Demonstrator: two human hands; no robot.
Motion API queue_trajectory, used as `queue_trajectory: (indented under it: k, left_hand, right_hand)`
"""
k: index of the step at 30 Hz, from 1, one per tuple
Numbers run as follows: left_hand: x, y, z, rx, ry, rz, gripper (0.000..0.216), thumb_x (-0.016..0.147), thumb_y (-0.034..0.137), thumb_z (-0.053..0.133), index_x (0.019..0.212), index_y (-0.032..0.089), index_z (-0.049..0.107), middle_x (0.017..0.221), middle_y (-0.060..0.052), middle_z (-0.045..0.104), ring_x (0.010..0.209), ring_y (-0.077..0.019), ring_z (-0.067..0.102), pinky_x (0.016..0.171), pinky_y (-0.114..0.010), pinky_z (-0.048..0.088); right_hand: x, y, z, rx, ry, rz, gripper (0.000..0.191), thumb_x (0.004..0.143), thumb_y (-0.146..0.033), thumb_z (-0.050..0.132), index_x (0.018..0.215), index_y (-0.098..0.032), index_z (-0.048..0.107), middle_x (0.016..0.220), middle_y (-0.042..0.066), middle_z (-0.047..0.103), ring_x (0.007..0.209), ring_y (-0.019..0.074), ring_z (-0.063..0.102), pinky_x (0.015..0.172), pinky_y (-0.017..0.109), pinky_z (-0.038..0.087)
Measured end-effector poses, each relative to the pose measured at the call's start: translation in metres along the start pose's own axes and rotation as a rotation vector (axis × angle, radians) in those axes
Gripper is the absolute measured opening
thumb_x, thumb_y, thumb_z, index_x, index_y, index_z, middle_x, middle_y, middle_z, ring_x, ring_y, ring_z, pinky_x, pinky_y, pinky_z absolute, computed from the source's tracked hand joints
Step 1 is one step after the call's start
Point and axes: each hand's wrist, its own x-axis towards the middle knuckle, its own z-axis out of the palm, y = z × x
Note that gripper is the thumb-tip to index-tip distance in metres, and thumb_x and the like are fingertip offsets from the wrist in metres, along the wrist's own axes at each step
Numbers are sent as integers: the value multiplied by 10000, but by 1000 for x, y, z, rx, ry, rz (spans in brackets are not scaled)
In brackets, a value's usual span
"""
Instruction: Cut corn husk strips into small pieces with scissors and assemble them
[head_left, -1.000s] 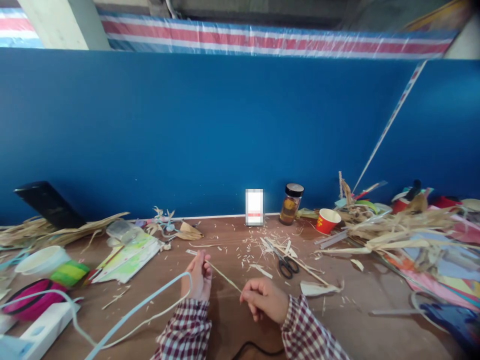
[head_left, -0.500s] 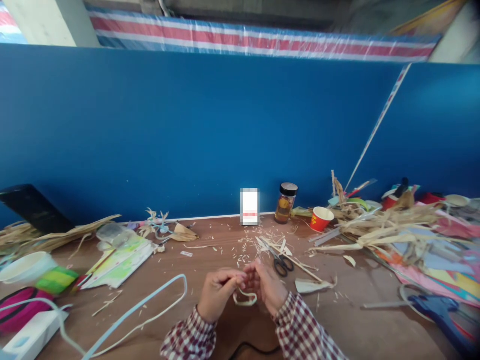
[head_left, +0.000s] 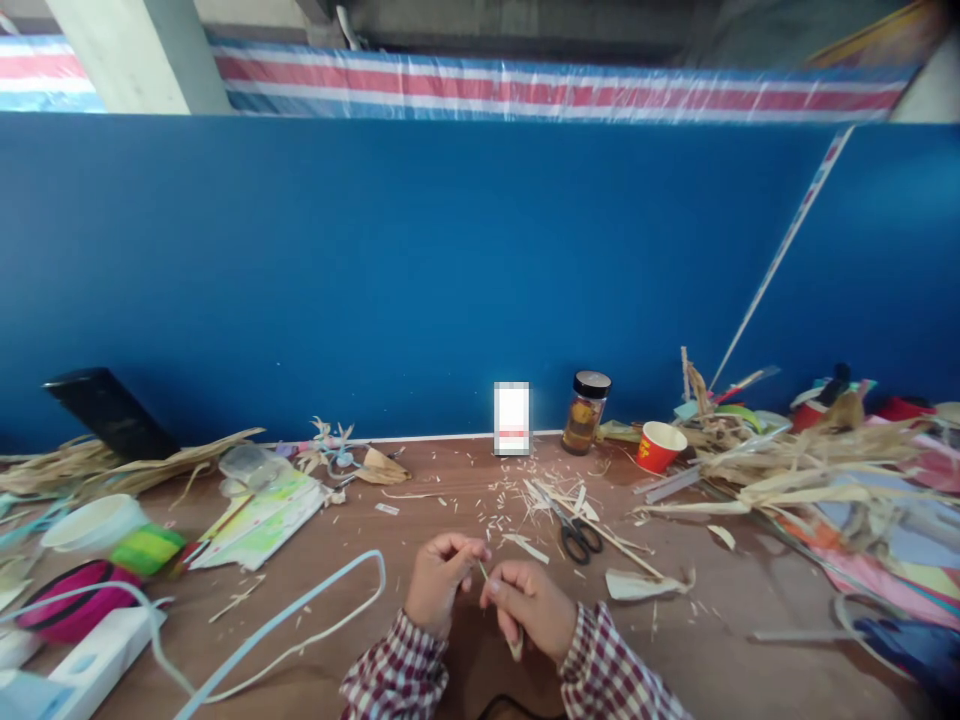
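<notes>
A thin pale strip of corn husk [head_left: 484, 571] stretches across the small gap between my hands. My left hand [head_left: 439, 585] pinches its upper end between thumb and fingertips. Lower and to the right, my right hand [head_left: 536, 605] has its fingers closed on the strip, and a pale end [head_left: 516, 649] pokes out beneath them. How much of the strip lies inside the right hand is hidden. Black-handled scissors [head_left: 580, 541] lie just beyond my right hand among short husk clippings [head_left: 500, 510]. A wider piece of husk [head_left: 645, 585] rests to the right.
A lidded jar of amber liquid [head_left: 586, 415] and a red paper cup [head_left: 660, 448] stand at the back. Dried husks [head_left: 802, 475] pile up on the right, near a blue glue gun [head_left: 911, 640]. A pale cable [head_left: 300, 600] loops on the left beside a white power strip [head_left: 105, 660].
My right hand has turned from open-palmed to closed, drawing slightly down. The pale loop that hung between the hands now shows as a short straight length. The view has shifted left a little.
</notes>
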Motion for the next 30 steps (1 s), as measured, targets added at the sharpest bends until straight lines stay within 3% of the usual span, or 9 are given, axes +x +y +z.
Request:
queue_trajectory:
  k: [5,10,13,17,21,26,30]
  left_hand:
    - [0,0,2,-209,-3,-169,250,542,303,745,567,129,567,518,-6,622,376,-49,470,363,-147,325]
    - [-1,5,0,-394,-163,-228,392,517,142,773,886,99,650,723,-60,669,606,-100,594,582,-196,463]
    - [0,3,-1,-449,-159,-280,348,552,137,759,878,68,658,755,-86,669,659,-101,607,637,-180,477]
    - [2,0,0,-448,-99,-321,247,572,196,751,772,85,657,659,-35,641,501,-44,547,498,-132,458]
    - [2,-3,2,-312,-55,-261,253,581,294,734,656,89,607,644,-25,642,331,11,391,303,-107,286]
    - [0,-10,9,-227,-71,-150,326,636,420,657,585,133,512,397,27,542,272,-31,379,294,-139,245]
    - [0,-12,12,-223,-20,-143,298,600,387,695,604,146,519,424,31,568,305,-47,418,325,-156,322]
  right_hand:
    - [1,7,2,-36,6,21,409,810,-530,408,769,-145,537,377,-75,490,258,57,423,274,121,258]
    - [4,10,-2,-6,105,-66,395,822,-523,402,737,-152,508,326,-112,389,228,34,309,273,120,231]
    - [5,12,-3,-25,140,-95,400,835,-519,383,739,-152,507,326,-114,376,233,29,283,277,118,214]
    - [6,14,0,-50,126,-87,414,839,-533,358,752,-157,507,329,-110,378,237,31,280,278,120,204]
    - [5,15,3,-88,125,-69,431,836,-549,344,764,-160,514,334,-108,377,236,32,282,277,121,207]
    - [5,15,4,-123,120,-48,434,842,-546,333,762,-158,510,334,-105,388,225,30,274,264,120,199]
    - [5,15,5,-124,148,-66,410,850,-525,344,705,-163,470,330,-101,397,233,28,293,279,121,213]
